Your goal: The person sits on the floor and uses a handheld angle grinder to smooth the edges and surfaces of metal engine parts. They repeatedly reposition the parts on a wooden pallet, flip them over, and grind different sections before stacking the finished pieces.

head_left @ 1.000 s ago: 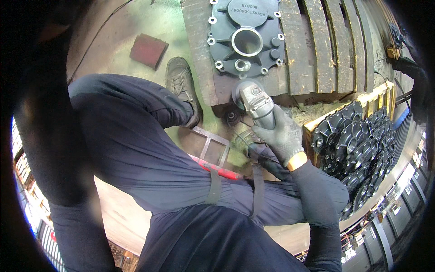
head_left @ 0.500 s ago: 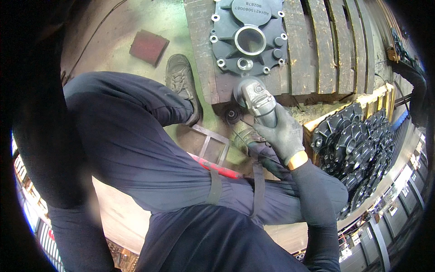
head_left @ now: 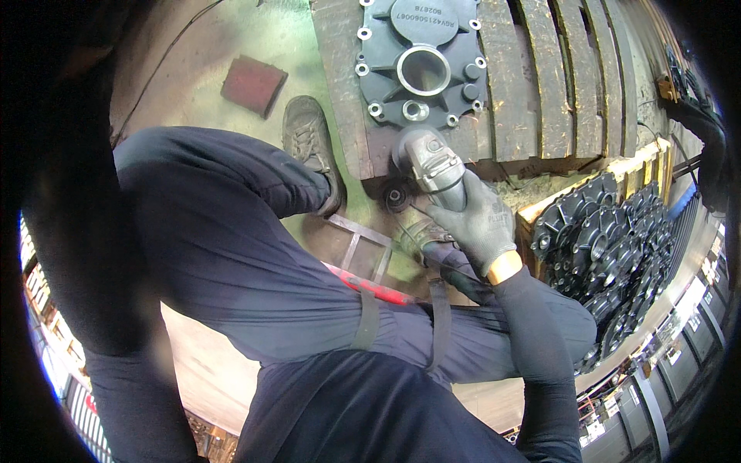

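Note:
My right hand [head_left: 480, 224], in a grey work glove, is wrapped round the body of an angle grinder [head_left: 438, 166]. The grinder's disc points away from me, just short of the near edge of a dark metal cover casting [head_left: 378, 73]; I cannot tell whether they touch. Bolt holes line the casting's edge, and a round bore opens in its middle. It lies on a wooden pallet [head_left: 505, 92]. My left arm [head_left: 127, 363], in a dark sleeve, runs up the left side; its hand is lost past the dark rim.
Stacked black castings [head_left: 606, 247] fill a wooden crate [head_left: 656, 154] on the right. A dark red pad [head_left: 253, 86] lies on the floor at left, near my shoe [head_left: 309, 139]. Under my legs is a metal frame stool with a red edge [head_left: 370, 285].
The grinder in my right hand has shifted slightly to the left. The whole view has moved a little; the casting remains on the pallet.

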Tool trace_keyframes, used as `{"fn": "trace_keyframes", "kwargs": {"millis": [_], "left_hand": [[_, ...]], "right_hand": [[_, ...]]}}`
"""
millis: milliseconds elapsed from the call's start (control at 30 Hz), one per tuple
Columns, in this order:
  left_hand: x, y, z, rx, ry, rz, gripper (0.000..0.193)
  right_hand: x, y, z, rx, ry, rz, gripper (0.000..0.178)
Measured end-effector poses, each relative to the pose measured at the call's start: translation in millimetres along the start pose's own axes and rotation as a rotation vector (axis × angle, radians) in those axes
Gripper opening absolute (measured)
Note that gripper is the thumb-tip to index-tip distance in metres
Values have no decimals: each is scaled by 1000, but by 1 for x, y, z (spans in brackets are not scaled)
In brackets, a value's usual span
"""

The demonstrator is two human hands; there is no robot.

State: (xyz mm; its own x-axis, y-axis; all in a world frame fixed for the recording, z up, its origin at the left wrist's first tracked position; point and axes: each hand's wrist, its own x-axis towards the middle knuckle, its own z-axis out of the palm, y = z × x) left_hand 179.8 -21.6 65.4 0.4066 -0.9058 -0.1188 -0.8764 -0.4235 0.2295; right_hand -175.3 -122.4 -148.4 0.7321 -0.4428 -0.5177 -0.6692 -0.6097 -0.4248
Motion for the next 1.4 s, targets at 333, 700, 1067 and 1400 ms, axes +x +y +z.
{"fn": "trace_keyframes", "kwargs": {"millis": [333, 700, 1067, 1400], "left_hand": [[4, -7, -9, -92, -57, 71, 47], [14, 44, -25, -4, -187, -269, 51], [22, 40, -8, 38, -124, -88, 51], [28, 7, 10, -12, -87, 1, 50]], "right_hand": [[1, -9, -1, -4, -13, 35, 64], [-17, 18, -27, 131, 28, 97, 66], [-9, 38, -35, 122, 104, 144, 68], [7, 35, -36, 44, 20, 194, 73]]}}
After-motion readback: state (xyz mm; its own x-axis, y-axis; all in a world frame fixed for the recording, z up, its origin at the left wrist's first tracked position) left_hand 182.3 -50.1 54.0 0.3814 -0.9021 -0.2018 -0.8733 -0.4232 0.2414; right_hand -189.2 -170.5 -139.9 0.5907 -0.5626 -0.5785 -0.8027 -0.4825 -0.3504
